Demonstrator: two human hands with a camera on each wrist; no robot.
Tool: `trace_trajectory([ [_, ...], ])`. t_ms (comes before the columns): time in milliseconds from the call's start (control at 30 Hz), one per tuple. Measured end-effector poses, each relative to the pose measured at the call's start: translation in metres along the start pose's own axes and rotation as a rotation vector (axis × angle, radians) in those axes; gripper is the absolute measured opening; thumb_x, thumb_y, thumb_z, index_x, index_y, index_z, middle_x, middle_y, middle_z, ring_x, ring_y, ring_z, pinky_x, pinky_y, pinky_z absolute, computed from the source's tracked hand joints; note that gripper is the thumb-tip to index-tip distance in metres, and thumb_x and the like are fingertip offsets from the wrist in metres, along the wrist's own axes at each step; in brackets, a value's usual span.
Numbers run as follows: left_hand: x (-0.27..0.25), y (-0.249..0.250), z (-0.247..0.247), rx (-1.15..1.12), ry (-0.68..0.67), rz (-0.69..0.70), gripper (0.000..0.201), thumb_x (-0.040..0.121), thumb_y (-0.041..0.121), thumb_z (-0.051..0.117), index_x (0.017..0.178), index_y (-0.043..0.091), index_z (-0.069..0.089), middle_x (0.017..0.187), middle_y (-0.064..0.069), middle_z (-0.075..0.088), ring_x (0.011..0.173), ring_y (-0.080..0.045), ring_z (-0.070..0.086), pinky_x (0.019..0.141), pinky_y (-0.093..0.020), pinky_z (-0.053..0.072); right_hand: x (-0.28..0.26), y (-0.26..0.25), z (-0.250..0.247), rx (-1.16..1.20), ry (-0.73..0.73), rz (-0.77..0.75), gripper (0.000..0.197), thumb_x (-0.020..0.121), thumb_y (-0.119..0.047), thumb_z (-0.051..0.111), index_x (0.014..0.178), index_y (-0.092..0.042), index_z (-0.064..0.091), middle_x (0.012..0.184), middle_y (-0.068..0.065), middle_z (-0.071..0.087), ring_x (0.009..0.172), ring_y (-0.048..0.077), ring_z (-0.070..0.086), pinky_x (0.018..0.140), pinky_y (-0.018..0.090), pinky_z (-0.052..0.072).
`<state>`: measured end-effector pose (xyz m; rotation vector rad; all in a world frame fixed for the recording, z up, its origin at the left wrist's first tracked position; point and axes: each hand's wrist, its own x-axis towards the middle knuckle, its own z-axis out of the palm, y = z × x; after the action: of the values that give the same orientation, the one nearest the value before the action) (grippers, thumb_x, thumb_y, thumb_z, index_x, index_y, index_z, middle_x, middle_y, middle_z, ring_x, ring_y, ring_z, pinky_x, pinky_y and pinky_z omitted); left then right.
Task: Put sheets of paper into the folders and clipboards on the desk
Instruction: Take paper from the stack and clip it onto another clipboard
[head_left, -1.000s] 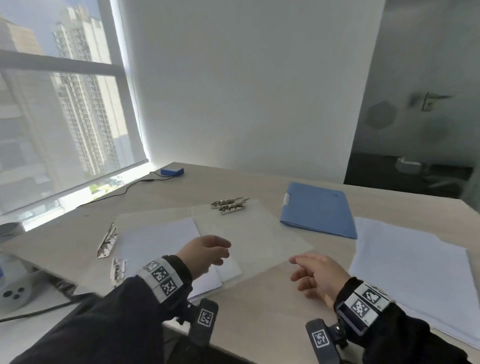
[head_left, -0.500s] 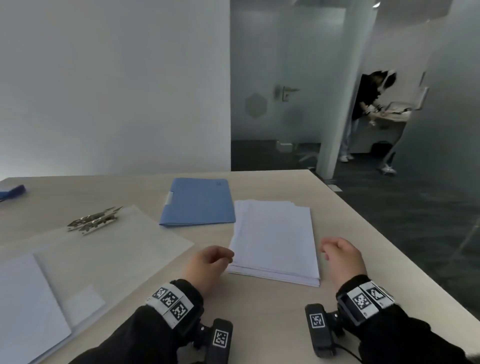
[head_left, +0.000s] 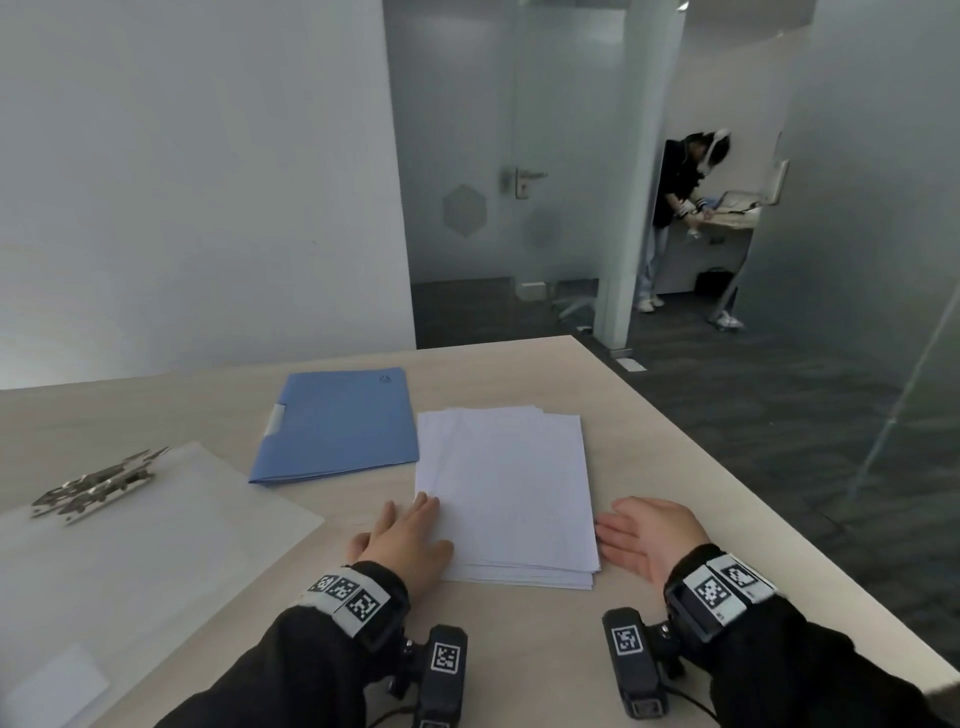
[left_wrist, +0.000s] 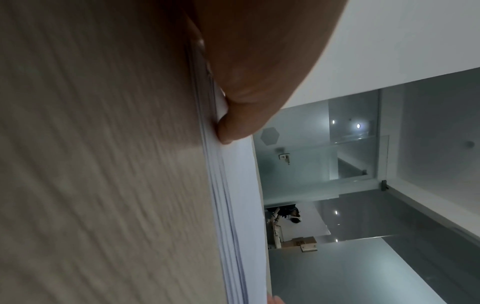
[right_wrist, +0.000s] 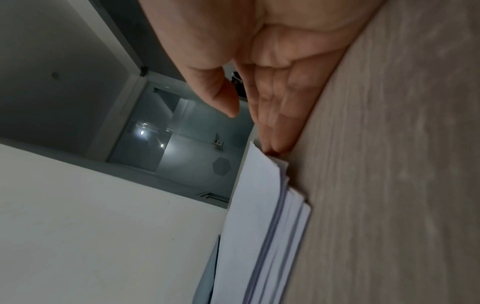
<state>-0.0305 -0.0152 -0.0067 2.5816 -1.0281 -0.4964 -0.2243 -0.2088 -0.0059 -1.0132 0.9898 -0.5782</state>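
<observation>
A stack of white paper (head_left: 504, 483) lies on the desk in front of me. My left hand (head_left: 410, 525) lies flat with straight fingers against the stack's left edge; in the left wrist view a fingertip (left_wrist: 231, 131) touches the sheets' edge (left_wrist: 228, 205). My right hand (head_left: 618, 522) stands open on its side at the stack's right edge, its fingertips (right_wrist: 275, 142) touching the paper (right_wrist: 262, 226) near its corner. A shut blue folder (head_left: 337, 423) lies just left of the stack. A clear clipboard (head_left: 156, 545) with metal clips (head_left: 98, 483) lies at the left.
The desk's right edge (head_left: 727, 493) runs close to my right hand, with dark floor beyond. A white wall stands behind the desk. Far behind a glass partition, another person (head_left: 675, 208) bends over another desk.
The view has swung right from the clipboards to the paper stack. Both hands moved to the stack's sides, and their loosely curled fingers straightened against its edges.
</observation>
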Motion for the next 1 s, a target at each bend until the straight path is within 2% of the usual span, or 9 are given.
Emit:
trace_trajectory([
  [133,-0.003,-0.003,0.000,0.006,-0.011,0.020,0.066,0.086,0.040,0.037,0.148,0.045,0.014,0.159,0.025,0.007,0.150,-0.012,-0.005,0.119,-0.041,0.000,0.005,-0.002,-0.001,-0.066,-0.009,0.033,0.033,0.092,-0.009,0.052,0.123,0.003,0.052,0.095,0.019,0.071,0.088,0.031,0.069,0.075,0.042,0.057],
  [200,-0.006,-0.002,-0.002,-0.015,-0.016,0.024,0.067,0.086,0.039,0.037,0.147,0.048,0.013,0.159,0.025,0.007,0.150,-0.010,-0.006,0.119,-0.039,-0.001,0.003,-0.004,0.000,-0.150,-0.036,0.030,0.028,0.089,-0.010,0.054,0.112,0.004,0.061,0.093,0.017,0.076,0.088,0.032,0.073,0.078,0.044,0.059],
  [333,-0.013,-0.001,-0.004,-0.088,-0.025,-0.045,0.065,0.085,0.042,0.040,0.143,0.058,0.016,0.163,0.008,0.004,0.150,-0.019,-0.001,0.119,-0.035,0.001,-0.001,-0.006,0.005,-0.252,-0.042,-0.013,0.019,0.089,-0.008,0.055,0.098,0.002,0.068,0.094,0.021,0.075,0.081,0.034,0.071,0.063,0.037,0.059],
  [433,-0.005,-0.011,0.003,-0.134,-0.025,-0.044,0.064,0.074,0.050,0.041,0.130,0.072,0.022,0.163,0.007,0.007,0.149,-0.020,0.002,0.119,-0.038,0.004,0.006,-0.005,0.006,-0.309,0.003,-0.042,0.017,0.088,-0.011,0.058,0.091,0.003,0.068,0.099,0.025,0.072,0.091,0.041,0.068,0.078,0.045,0.054],
  [533,-0.001,-0.019,0.007,-0.142,-0.039,0.003,0.054,0.070,0.050,0.040,0.111,0.083,0.027,0.161,0.010,0.016,0.149,-0.009,0.004,0.117,-0.038,0.003,0.016,-0.003,0.005,-0.359,0.012,-0.041,0.022,0.084,-0.015,0.064,0.091,0.006,0.069,0.102,0.027,0.071,0.098,0.044,0.067,0.086,0.045,0.051],
  [633,-0.004,-0.018,0.004,-0.163,-0.020,0.060,0.054,0.076,0.047,0.043,0.121,0.074,0.031,0.158,0.018,0.023,0.147,0.000,0.005,0.116,-0.036,0.001,0.024,-0.003,0.004,-0.418,0.005,-0.043,0.018,0.084,-0.011,0.065,0.091,0.006,0.068,0.102,0.027,0.071,0.097,0.043,0.067,0.091,0.049,0.051],
  [733,-0.005,-0.016,0.002,-0.160,-0.018,0.060,0.059,0.081,0.047,0.048,0.136,0.059,0.030,0.158,0.020,0.020,0.148,-0.001,0.005,0.118,-0.036,-0.001,0.024,-0.004,0.004,-0.461,0.005,-0.067,0.020,0.085,-0.005,0.063,0.098,0.010,0.065,0.092,0.023,0.070,0.082,0.038,0.066,0.073,0.039,0.049],
  [833,-0.009,-0.014,-0.001,-0.177,-0.016,0.037,0.061,0.080,0.052,0.048,0.138,0.058,0.030,0.161,0.008,0.016,0.148,-0.007,0.006,0.118,-0.036,-0.001,0.024,-0.002,0.001,-0.471,0.002,-0.075,0.012,0.085,-0.002,0.062,0.092,0.006,0.066,0.089,0.021,0.068,0.076,0.032,0.063,0.069,0.034,0.047],
  [1000,-0.014,-0.017,-0.002,-0.213,-0.026,0.037,0.056,0.079,0.052,0.048,0.132,0.062,0.035,0.161,0.007,0.017,0.148,-0.013,0.009,0.118,-0.036,0.000,0.021,-0.001,-0.003,-0.438,0.018,-0.072,0.007,0.085,-0.002,0.062,0.089,0.002,0.066,0.089,0.022,0.069,0.083,0.036,0.065,0.074,0.039,0.049],
])
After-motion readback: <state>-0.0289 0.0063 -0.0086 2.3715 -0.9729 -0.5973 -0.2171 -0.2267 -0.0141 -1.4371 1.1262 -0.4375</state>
